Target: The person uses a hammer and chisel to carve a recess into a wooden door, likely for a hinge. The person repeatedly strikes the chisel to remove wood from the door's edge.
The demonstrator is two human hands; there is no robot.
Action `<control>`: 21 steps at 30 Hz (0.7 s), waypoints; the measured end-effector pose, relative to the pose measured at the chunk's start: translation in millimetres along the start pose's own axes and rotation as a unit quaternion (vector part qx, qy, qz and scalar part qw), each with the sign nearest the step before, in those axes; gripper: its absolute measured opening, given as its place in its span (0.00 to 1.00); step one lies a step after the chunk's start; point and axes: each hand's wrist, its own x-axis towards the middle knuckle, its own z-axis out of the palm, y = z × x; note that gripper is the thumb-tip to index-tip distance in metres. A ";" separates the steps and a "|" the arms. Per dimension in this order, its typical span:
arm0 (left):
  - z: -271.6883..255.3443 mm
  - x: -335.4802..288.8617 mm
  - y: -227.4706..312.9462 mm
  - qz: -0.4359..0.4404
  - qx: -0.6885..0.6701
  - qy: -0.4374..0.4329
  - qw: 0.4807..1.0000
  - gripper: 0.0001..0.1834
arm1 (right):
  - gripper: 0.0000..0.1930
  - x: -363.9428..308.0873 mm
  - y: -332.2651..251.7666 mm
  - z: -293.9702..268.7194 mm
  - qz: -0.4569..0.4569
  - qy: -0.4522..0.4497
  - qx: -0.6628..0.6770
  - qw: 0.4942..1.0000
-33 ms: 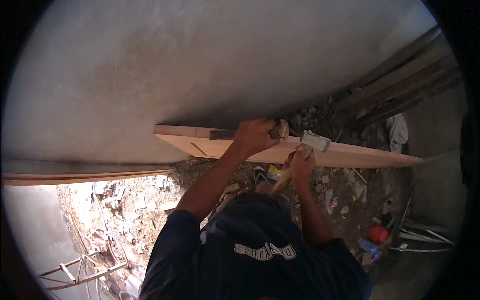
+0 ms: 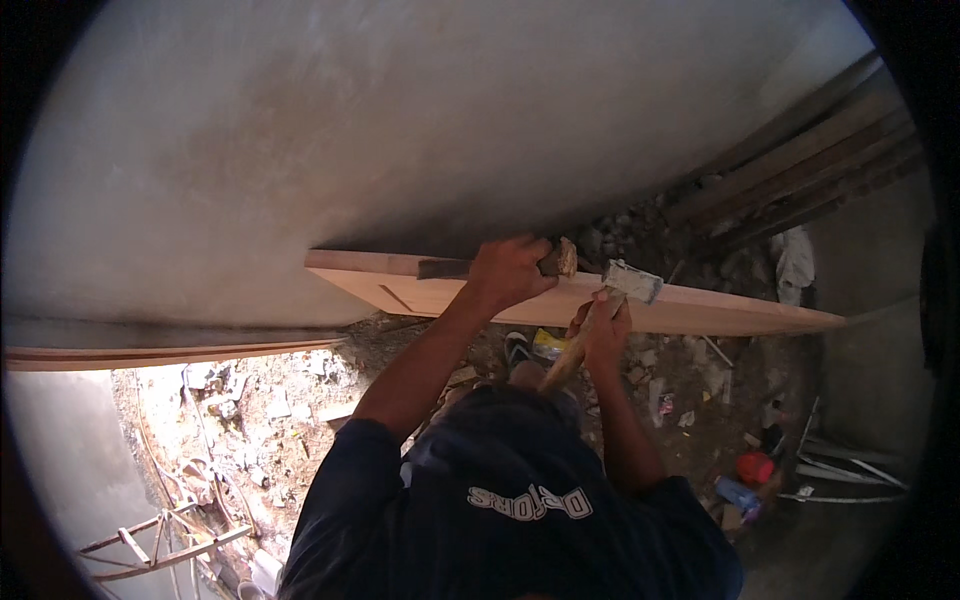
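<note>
A pale wooden door (image 2: pixel 720 309) stands on its long side in front of me, its narrow edge facing up. My left hand (image 2: pixel 508 272) is closed around the wooden handle of a chisel (image 2: pixel 443 269). The dark, flat blade lies along the door's top edge and points left; the frayed handle end sticks out to the right of my fist. My right hand (image 2: pixel 605 338) grips a hammer (image 2: pixel 633 283) high on its wooden shaft, close under the whitish, crusted head. That head is just right of the chisel's handle end, with a small gap between them.
A bare grey plaster wall (image 2: pixel 420 120) rises behind the door. Long timbers (image 2: pixel 800 175) lie at the far right. Rubble covers the ground, with a red container (image 2: pixel 755 467) and a blue bottle (image 2: pixel 738 493) at lower right. A wooden frame (image 2: pixel 165 545) stands at lower left.
</note>
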 end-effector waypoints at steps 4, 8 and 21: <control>3.9 0.2 -1.7 0.026 0.020 -0.005 0.999 0.25 | 0.13 2.6 -10.0 -11.2 -0.005 0.025 -0.002 1.000; -2.6 6.0 -2.0 0.008 0.012 -0.019 1.000 0.25 | 0.14 4.5 -16.0 -14.6 -0.045 0.044 0.017 0.998; -18.8 11.1 -6.0 -0.049 0.019 -0.043 0.998 0.28 | 0.12 0.6 -38.2 -1.5 -0.037 0.110 0.034 0.993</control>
